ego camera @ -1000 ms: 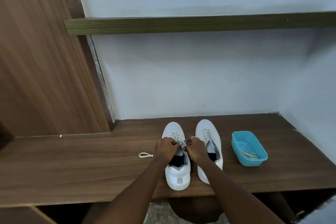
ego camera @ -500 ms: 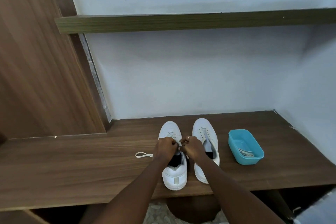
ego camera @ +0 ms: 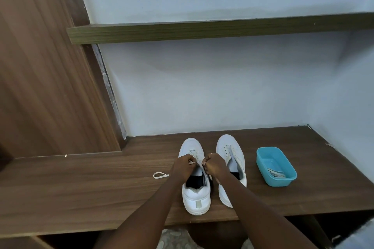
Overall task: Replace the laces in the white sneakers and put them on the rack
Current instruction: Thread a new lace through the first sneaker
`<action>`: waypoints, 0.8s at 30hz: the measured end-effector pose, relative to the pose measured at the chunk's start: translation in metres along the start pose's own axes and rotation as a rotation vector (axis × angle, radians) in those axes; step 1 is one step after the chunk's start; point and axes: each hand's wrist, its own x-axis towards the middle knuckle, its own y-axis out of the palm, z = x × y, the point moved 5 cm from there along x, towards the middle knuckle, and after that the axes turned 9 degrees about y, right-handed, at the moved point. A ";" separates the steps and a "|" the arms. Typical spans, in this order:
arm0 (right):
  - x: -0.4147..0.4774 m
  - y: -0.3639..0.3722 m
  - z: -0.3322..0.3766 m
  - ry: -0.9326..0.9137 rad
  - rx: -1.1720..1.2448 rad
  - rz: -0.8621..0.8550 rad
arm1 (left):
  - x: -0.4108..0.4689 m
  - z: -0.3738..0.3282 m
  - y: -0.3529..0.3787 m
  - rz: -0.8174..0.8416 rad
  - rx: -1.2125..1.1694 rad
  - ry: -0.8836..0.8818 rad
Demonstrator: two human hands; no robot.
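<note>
Two white sneakers stand side by side on the brown wooden shelf (ego camera: 81, 188), toes toward the wall. Over the left sneaker (ego camera: 195, 198) both my hands work at the lacing. My left hand (ego camera: 183, 168) pinches a white lace end near the eyelets. My right hand (ego camera: 214, 166) pinches the other lace end just beside it. A loop of the white lace (ego camera: 160, 175) trails on the wood to the left of the shoe. The right sneaker (ego camera: 230, 153) lies partly under my right forearm and shows bare eyelets.
A blue plastic tub (ego camera: 276, 166) holding more white laces sits right of the sneakers. A narrow wooden ledge (ego camera: 202, 30) runs along the pale wall above. A wood panel (ego camera: 40, 66) rises at the left; the shelf's front edge is near me.
My hands stay on the left sneaker's laces with only small shifts. The view has tilted slightly, so the shelf and shoes sit a little differently in frame.
</note>
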 end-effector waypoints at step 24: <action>-0.002 -0.091 0.010 -0.049 0.501 -0.232 | 0.007 0.017 -0.020 -0.005 0.014 -0.029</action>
